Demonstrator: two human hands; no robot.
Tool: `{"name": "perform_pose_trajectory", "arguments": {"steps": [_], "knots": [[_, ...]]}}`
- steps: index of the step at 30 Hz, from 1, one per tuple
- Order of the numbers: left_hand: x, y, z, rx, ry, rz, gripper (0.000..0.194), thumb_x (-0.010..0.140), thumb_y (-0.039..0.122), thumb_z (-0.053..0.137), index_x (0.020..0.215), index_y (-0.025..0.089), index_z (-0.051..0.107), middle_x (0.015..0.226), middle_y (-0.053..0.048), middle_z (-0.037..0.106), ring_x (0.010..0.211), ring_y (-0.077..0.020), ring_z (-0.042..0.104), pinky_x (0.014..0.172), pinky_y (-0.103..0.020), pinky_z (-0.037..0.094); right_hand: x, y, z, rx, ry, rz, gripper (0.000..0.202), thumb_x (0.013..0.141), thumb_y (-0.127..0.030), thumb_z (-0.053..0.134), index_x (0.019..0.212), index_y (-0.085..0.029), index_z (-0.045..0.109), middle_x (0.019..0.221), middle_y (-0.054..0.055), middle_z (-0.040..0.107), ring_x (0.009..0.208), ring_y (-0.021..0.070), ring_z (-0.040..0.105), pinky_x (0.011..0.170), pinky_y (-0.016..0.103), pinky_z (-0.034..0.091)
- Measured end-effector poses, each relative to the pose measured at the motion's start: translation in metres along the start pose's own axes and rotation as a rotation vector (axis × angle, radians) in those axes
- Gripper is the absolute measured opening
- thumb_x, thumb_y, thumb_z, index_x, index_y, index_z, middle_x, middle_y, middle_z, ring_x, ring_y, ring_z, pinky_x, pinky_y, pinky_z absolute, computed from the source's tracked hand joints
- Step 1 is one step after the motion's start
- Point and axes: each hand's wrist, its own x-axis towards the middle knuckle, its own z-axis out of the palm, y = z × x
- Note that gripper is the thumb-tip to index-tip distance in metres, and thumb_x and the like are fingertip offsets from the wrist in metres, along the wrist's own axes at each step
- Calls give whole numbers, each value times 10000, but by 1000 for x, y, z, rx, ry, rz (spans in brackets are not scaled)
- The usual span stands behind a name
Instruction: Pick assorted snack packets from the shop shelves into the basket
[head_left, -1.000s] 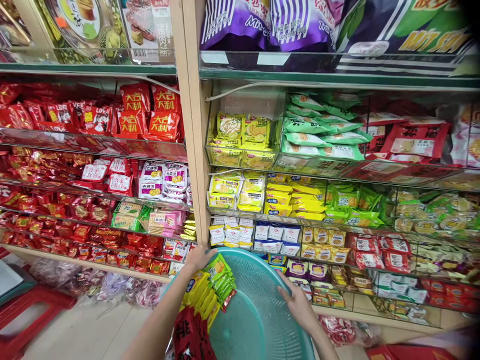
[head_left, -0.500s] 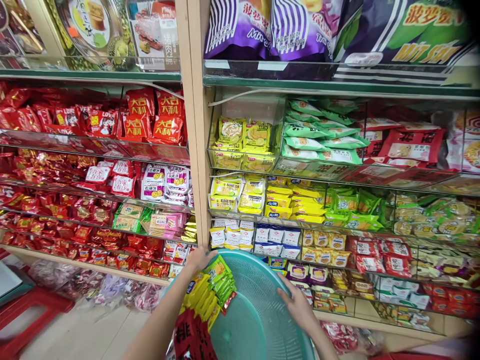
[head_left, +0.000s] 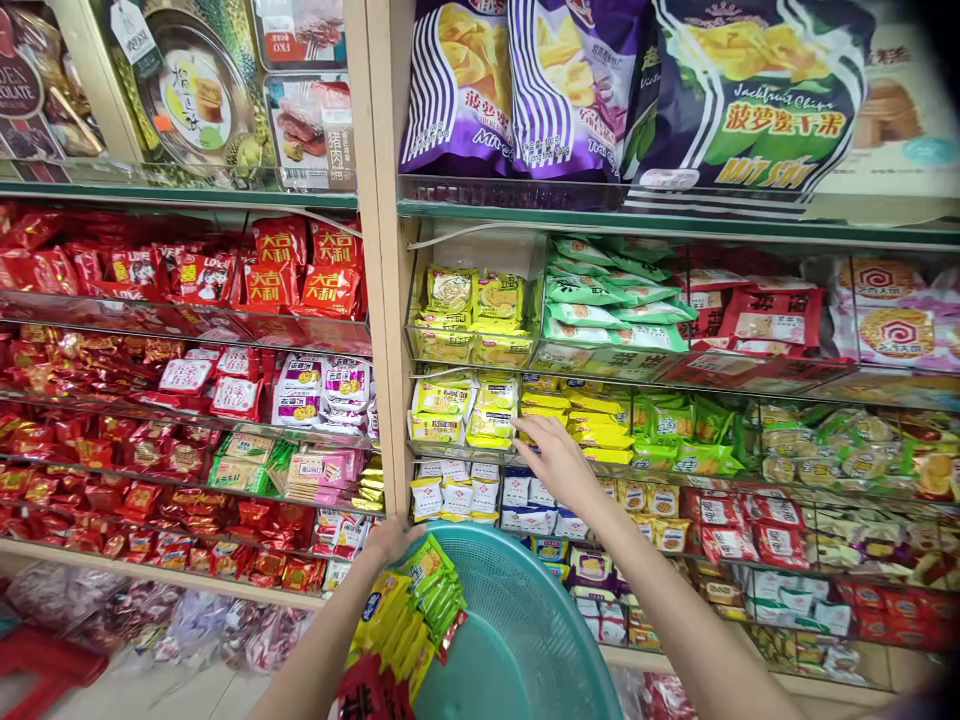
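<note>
My left hand (head_left: pixel 394 541) is closed on the rim of a teal plastic basket (head_left: pixel 517 610). Inside it, on the left, lie green snack packets (head_left: pixel 437 590), yellow packets (head_left: pixel 394 625) and red packets (head_left: pixel 367 690). My right hand (head_left: pixel 553 460) is stretched toward the shelf, fingers extended and holding nothing. Its fingertips are close to yellow-and-white packets (head_left: pixel 491 412); whether they touch is unclear. Just behind that hand sit plain yellow packets (head_left: pixel 600 422) in the same row.
A wooden upright (head_left: pixel 386 300) divides the shelves. Clear-fronted bins hold green packets (head_left: pixel 607 290), white packets (head_left: pixel 454 495) and red packets (head_left: pixel 772 315). Large purple chip bags (head_left: pixel 457 90) stand above a glass shelf edge (head_left: pixel 645 208). Plastic bags (head_left: pixel 202 620) lie on the floor at left.
My right hand has let go of the basket's right rim and moved up to the yellow packets. My left hand stays on the rim. The view has tilted slightly upward.
</note>
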Motion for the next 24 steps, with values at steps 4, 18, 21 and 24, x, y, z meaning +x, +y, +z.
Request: {"name": "perform_pose_trajectory", "arguments": {"steps": [4, 18, 21, 24], "knots": [[3, -2, 1, -30, -18, 12, 698, 683, 727, 332, 966, 162, 630, 1070, -131, 631, 973, -282, 579, 762, -322, 424, 38, -23, 8, -76, 10, -158, 324, 867, -254, 387, 1169, -205, 496, 1118, 81, 549, 1028, 234, 445, 836, 391, 387], [7, -3, 4, -18, 6, 19, 654, 682, 709, 369, 942, 162, 614, 1035, -133, 644, 952, -290, 587, 748, -337, 435, 77, -43, 56, -157, -27, -221, 716, 785, -476, 495, 1365, -190, 188, 1319, 127, 378, 1255, 276, 241, 1009, 468, 164], [8, -4, 4, -12, 6, 20, 631, 691, 703, 362, 920, 172, 616, 1029, -124, 647, 951, -286, 589, 738, -331, 436, 70, -36, 52, -149, -17, -215, 722, 791, -480, 479, 1376, -214, 148, 1337, 119, 358, 1274, 273, 218, 1010, 470, 158], [9, -5, 4, -8, 9, 15, 632, 694, 693, 370, 958, 167, 600, 1038, -127, 642, 956, -280, 587, 727, -319, 437, 62, -27, 45, -147, -22, -196, 724, 790, -477, 481, 1376, -217, 144, 1336, 115, 362, 1275, 275, 219, 1004, 466, 170]]}}
